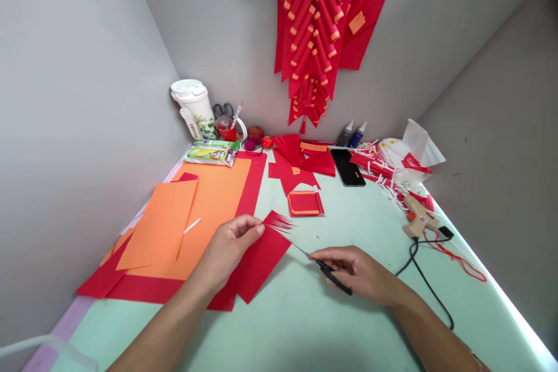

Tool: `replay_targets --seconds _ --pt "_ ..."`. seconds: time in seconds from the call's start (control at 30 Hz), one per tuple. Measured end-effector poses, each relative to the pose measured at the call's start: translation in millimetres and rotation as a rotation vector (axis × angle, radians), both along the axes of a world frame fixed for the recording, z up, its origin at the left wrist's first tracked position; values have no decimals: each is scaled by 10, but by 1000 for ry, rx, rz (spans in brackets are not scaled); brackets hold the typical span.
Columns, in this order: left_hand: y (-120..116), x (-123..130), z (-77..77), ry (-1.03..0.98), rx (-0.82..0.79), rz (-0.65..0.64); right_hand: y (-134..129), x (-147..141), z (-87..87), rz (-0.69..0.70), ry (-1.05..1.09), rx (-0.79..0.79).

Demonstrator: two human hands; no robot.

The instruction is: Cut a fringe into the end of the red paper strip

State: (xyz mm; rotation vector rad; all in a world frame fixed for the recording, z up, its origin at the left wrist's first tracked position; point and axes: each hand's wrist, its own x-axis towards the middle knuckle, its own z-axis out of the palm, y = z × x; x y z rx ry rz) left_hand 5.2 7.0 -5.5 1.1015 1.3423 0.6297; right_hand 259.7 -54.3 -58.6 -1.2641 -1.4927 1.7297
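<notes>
Between its thumb and fingers, my left hand (pixel 238 244) pinches a piece of red paper (pixel 265 258) near its upper edge. Thin fringe strips (pixel 279 221) are cut along the far end of that paper. My right hand (pixel 353 270) is closed around the black handles of a pair of scissors (pixel 330 276). The blade tips lie at the paper's right edge, just below the fringe. Beyond the paper sits a small stack of red pieces with orange borders (pixel 305 202).
Orange sheets (pixel 157 224) lie over red paper on the left. A phone (pixel 347 168), white paper scraps (pixel 383 177) and a glue gun (pixel 417 218) with its cord are on the right. A white cup (pixel 195 104) stands at the back left. Red paper firecrackers (pixel 314 23) hang on the wall.
</notes>
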Motion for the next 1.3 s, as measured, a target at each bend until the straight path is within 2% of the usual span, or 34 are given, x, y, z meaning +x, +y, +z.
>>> replay_targets --seconds 0.37,0.83,1.3 --pt "-6 0 5 -18 -5 0 -2 16 4 6 -46 21" --pt "-28 11 -60 -11 29 -73 -12 17 -16 37 -18 47" --pt "-27 4 -61 -19 11 -77 2 5 18 24 -22 14"
